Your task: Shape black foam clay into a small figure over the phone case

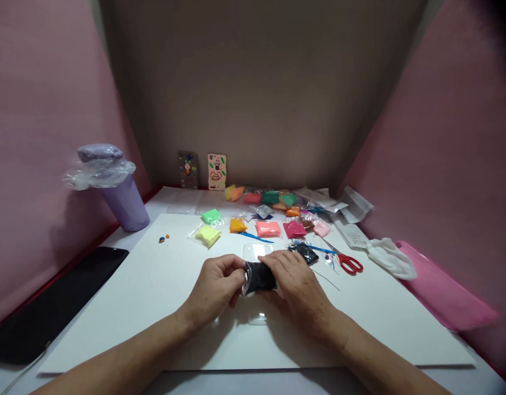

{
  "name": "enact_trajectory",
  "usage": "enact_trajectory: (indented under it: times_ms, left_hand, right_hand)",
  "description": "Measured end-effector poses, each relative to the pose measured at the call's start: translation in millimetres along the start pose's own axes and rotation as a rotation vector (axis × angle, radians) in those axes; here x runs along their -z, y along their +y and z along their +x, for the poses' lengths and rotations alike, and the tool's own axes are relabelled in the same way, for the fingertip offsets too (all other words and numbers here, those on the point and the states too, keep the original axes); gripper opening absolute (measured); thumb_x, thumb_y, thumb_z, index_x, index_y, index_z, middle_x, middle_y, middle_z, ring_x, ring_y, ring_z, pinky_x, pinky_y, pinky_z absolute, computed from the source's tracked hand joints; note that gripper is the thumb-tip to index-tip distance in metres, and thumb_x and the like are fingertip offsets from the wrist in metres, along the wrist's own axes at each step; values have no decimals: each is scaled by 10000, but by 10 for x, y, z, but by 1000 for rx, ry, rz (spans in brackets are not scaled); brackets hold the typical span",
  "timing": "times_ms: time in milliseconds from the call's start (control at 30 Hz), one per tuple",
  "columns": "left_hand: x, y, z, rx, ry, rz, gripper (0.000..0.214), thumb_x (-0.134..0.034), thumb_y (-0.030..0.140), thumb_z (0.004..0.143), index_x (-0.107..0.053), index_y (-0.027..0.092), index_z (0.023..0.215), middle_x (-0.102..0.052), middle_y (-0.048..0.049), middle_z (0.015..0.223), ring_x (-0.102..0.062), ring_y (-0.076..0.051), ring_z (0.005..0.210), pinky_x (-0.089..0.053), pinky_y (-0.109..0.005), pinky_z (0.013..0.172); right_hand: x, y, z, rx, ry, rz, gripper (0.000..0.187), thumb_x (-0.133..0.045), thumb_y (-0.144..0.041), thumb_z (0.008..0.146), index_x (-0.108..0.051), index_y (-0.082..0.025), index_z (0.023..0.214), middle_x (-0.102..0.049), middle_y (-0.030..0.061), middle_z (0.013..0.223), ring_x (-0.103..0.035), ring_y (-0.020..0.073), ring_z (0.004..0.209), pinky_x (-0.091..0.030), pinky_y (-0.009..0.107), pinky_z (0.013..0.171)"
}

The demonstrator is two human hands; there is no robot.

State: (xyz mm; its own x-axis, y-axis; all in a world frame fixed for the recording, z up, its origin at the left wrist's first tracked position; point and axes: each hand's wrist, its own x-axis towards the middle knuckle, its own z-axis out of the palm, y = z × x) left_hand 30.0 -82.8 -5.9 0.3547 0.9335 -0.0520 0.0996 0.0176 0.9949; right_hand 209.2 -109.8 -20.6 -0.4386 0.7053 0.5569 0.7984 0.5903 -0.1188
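Between my two hands is a clear plastic packet of black clay (261, 277), held just above the white board. My left hand (218, 285) pinches the packet's left edge between thumb and fingers. On the other side, my right hand (300, 285) grips the right end, its fingers lying over the top. Below the packet lies a clear phone case (258, 318), its middle hidden by the packet and hands. A second black packet (303, 253) rests on the board just beyond my right hand.
Several colored clay packets, one coral (268, 228), lie behind my hands near a blue tool (257, 237). Red-handled scissors (350, 264) and a white cloth (391, 258) are to the right. A purple bin (127, 203) stands left; two decorated cases, one pale (217, 171), lean at the back.
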Motion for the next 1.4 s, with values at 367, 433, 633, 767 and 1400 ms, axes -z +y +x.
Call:
enact_trajectory:
  times_ms: [367,433,633,767,1400]
  left_hand:
    - [-14,-34,-36,-44,-36,-18,89,-559,230,722,-551,153,677,-512,65,414,-413,-53,289,-281,-133,278]
    - [-18,-40,-40,-60,-34,-9,93,-567,227,727,-553,148,678,-511,65,415,-414,-49,295,-281,-130,284]
    - [-21,-30,-41,-109,-47,-34,148,-573,245,767,-555,135,669,-541,52,473,-421,-37,326,-302,-134,318]
    - [-17,-28,-50,-154,-56,-43,164,-577,239,783,-561,131,661,-531,57,479,-415,-32,349,-321,-138,351]
    - [-9,-11,-51,-157,-47,48,162,-564,250,794,-560,140,675,-479,75,445,-410,-51,357,-321,-158,369]
  right_hand:
    - [45,-79,10,-23,-12,60,266,-576,-215,730,-574,-137,983,-624,95,874,-531,251,854,-393,384,731]
    - [52,-74,4,-15,-32,78,222,-572,-220,738,-578,-146,948,-627,88,865,-532,245,848,-389,383,740]
    - [48,-44,-9,-4,-23,126,141,-540,-183,750,-583,-152,881,-636,81,844,-535,237,846,-381,375,744]
    - [33,-39,-11,-2,7,128,90,-546,-168,750,-588,-152,828,-636,71,791,-548,225,817,-381,359,727]
    - [-25,-101,-52,-70,63,96,53,-551,-146,732,-591,-166,703,-630,44,672,-535,188,669,-328,307,620]
